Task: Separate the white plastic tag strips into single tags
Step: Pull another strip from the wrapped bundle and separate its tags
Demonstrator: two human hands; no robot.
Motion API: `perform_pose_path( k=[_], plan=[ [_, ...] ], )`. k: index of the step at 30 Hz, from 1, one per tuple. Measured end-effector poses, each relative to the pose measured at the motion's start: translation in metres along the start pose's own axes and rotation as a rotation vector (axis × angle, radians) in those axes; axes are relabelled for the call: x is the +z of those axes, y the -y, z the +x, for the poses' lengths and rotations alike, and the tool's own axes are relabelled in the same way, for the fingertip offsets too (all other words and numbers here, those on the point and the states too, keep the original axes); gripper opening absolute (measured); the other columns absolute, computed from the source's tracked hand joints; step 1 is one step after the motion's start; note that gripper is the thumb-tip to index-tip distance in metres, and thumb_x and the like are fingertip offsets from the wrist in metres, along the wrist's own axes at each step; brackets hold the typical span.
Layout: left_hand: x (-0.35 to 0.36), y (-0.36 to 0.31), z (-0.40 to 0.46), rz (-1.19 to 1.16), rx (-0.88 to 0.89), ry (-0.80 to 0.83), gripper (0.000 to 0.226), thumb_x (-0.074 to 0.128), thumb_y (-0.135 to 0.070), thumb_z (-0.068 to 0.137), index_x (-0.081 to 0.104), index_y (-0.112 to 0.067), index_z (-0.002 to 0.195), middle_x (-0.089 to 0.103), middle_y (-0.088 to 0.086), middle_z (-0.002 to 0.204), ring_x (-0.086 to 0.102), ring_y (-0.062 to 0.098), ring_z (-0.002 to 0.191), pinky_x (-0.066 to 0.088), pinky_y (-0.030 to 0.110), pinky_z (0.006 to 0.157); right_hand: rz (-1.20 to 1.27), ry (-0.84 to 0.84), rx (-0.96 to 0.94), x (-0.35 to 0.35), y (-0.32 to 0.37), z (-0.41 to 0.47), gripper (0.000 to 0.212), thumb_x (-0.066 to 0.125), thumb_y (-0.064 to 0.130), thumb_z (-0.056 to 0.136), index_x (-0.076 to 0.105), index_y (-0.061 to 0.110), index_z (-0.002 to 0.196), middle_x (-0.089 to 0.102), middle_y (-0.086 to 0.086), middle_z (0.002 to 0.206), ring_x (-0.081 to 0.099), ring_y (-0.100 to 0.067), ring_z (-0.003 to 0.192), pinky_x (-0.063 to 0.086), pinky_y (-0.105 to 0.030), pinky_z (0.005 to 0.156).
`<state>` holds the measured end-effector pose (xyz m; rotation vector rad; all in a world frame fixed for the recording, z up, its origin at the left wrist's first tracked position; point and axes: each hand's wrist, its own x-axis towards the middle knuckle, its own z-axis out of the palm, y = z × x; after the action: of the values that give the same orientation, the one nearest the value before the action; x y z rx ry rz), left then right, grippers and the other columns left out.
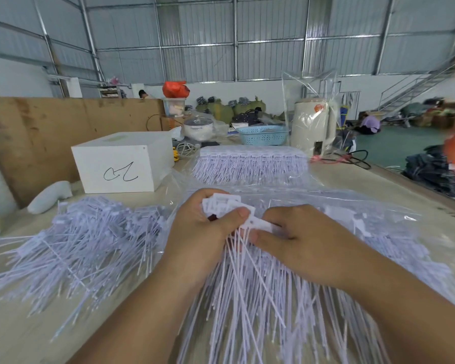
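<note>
My left hand (pixel 205 227) grips a bunch of loose white tags (pixel 227 206) by their flat heads, thumb pressed across them. My right hand (pixel 297 237) pinches the head of a tag strip (pixel 260 224) right beside that bunch. The strip's long thin tails (pixel 260 298) hang toward me over a stack of joined strips on clear plastic. A heap of single tags (pixel 90 237) lies to the left on the table. Another stack of joined strips (pixel 250 164) lies farther back in a clear bag.
A white box (pixel 124 166) with a scribble stands at back left, a white object (pixel 50 195) beside it. Behind are a blue basket (pixel 263 135), a cream kettle (pixel 313 127) in plastic wrap, a pot and cables. The table's right edge (pixel 405 177) drops to the floor.
</note>
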<state>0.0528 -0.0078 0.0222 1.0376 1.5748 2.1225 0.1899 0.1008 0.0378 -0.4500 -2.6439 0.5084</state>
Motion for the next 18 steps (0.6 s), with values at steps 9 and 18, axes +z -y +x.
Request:
perform_pose_path(
  k=[9, 18],
  plan=[
    [-0.011, -0.007, 0.004, -0.126, -0.09, -0.021, 0.02, 0.074, -0.004, 0.075, 0.064, -0.014, 0.089, 0.069, 0.004, 0.07, 0.061, 0.016, 0.057, 0.047, 0.034, 0.061, 0.235, -0.004, -0.013, -0.002, -0.009, -0.001, 0.031, 0.056, 0.046, 0.093, 0.049, 0.027, 0.071, 0.044, 0.008, 0.052, 0.039, -0.009, 0.042, 0.032, -0.029, 0.048],
    [0.003, -0.012, -0.006, -0.111, -0.064, -0.013, 0.018, 0.07, 0.002, 0.079, 0.064, -0.012, 0.089, 0.07, 0.004, 0.07, 0.064, 0.015, 0.056, 0.047, 0.023, 0.044, 0.235, -0.045, -0.027, 0.003, 0.005, -0.002, 0.035, 0.053, 0.037, 0.097, 0.044, 0.02, 0.068, 0.043, 0.01, 0.052, 0.036, -0.007, 0.045, 0.035, -0.035, 0.051]
  ],
)
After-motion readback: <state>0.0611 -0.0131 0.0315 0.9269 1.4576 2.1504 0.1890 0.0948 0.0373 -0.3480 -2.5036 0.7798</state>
